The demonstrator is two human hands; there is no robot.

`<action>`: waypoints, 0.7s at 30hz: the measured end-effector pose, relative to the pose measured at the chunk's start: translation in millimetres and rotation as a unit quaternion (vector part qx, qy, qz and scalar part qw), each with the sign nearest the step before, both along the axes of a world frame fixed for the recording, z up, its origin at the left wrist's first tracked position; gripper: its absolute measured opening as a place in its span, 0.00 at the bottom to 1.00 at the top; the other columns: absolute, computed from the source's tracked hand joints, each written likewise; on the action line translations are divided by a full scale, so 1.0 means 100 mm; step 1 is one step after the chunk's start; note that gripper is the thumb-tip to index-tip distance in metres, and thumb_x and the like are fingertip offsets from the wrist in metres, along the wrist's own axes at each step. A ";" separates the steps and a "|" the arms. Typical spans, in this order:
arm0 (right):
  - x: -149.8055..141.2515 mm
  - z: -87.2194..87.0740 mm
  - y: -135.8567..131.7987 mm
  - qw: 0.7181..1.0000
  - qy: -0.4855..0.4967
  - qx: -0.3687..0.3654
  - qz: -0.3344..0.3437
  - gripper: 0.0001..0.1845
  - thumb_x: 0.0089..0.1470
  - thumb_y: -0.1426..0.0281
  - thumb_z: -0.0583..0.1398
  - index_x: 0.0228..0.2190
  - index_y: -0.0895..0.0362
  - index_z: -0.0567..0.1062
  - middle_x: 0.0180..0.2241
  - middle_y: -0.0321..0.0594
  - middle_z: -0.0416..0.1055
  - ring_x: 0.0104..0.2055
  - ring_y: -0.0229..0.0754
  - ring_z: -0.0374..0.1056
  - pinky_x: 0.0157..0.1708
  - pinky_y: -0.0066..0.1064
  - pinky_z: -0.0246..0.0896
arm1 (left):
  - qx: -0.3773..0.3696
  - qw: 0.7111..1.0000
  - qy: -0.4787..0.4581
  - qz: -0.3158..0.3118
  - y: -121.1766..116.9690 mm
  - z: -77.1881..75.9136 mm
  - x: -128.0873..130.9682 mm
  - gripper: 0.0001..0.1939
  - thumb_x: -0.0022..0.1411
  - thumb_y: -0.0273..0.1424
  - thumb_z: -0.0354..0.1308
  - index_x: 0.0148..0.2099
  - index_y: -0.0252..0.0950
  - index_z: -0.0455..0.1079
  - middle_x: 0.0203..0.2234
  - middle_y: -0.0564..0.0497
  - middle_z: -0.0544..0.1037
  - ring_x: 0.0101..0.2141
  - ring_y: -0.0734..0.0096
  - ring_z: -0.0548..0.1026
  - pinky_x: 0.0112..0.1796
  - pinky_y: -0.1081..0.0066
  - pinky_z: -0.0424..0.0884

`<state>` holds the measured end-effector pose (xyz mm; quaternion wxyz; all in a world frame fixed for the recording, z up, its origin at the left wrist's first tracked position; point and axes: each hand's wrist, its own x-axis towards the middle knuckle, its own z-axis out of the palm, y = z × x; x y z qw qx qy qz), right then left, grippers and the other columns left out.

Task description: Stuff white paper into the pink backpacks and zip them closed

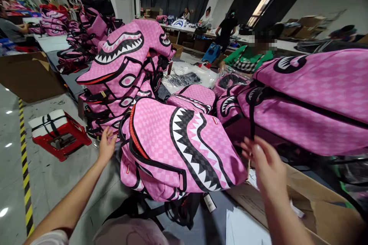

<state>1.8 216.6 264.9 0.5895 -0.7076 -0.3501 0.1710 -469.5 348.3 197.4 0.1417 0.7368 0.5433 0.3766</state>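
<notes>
A pink checkered backpack (178,149) with a black-and-white shark-mouth print lies in front of me, its black straps hanging toward me. My left hand (107,145) is at the bag's left edge, fingers bent and apart, gripping nothing that I can see. My right hand (263,160) hovers at the bag's right edge with fingers spread, back of the hand toward me, empty. A hang tag (209,202) dangles under the bag.
Piles of the same pink bags rise at left (123,65) and right (313,99). A red stool (59,134) stands on the floor at left. Flat cardboard (316,206) lies at lower right. A person in green (247,59) works opposite; others sit farther back.
</notes>
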 end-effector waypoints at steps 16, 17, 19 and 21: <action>-1.81 -1.15 -1.38 0.980 0.153 -0.126 0.001 0.39 0.51 0.44 0.57 0.58 0.51 0.67 0.58 0.49 0.69 0.57 0.60 0.68 0.55 0.53 0.68 | 0.126 0.819 0.449 -0.336 0.67 1.73 0.38 0.31 0.62 0.16 0.48 0.63 0.42 0.66 0.66 0.43 0.61 0.67 0.48 0.52 0.60 0.45 0.59; -1.85 -1.15 -1.35 0.977 0.172 -0.124 -0.001 0.41 0.52 0.43 0.56 0.60 0.53 0.65 0.59 0.49 0.67 0.58 0.60 0.67 0.56 0.52 0.67 | 0.133 0.808 0.451 -0.354 0.72 1.69 0.44 0.28 0.62 0.16 0.48 0.60 0.40 0.69 0.64 0.44 0.66 0.67 0.48 0.55 0.60 0.46 0.58; -1.91 -1.13 -1.26 0.972 0.204 -0.115 -0.003 0.44 0.54 0.41 0.53 0.63 0.55 0.61 0.62 0.50 0.63 0.62 0.57 0.63 0.60 0.50 0.63 | 0.163 0.794 0.436 -0.392 0.73 1.64 0.54 0.24 0.63 0.17 0.45 0.56 0.33 0.72 0.56 0.45 0.75 0.62 0.55 0.65 0.60 0.51 0.60; -1.93 -1.10 -1.14 0.974 0.200 -0.104 0.008 0.44 0.58 0.40 0.46 0.65 0.54 0.58 0.64 0.48 0.61 0.65 0.56 0.58 0.63 0.50 0.58 | 0.262 0.779 0.381 -0.423 0.60 1.66 0.59 0.21 0.66 0.19 0.42 0.51 0.30 0.74 0.47 0.47 0.81 0.51 0.64 0.76 0.56 0.58 0.67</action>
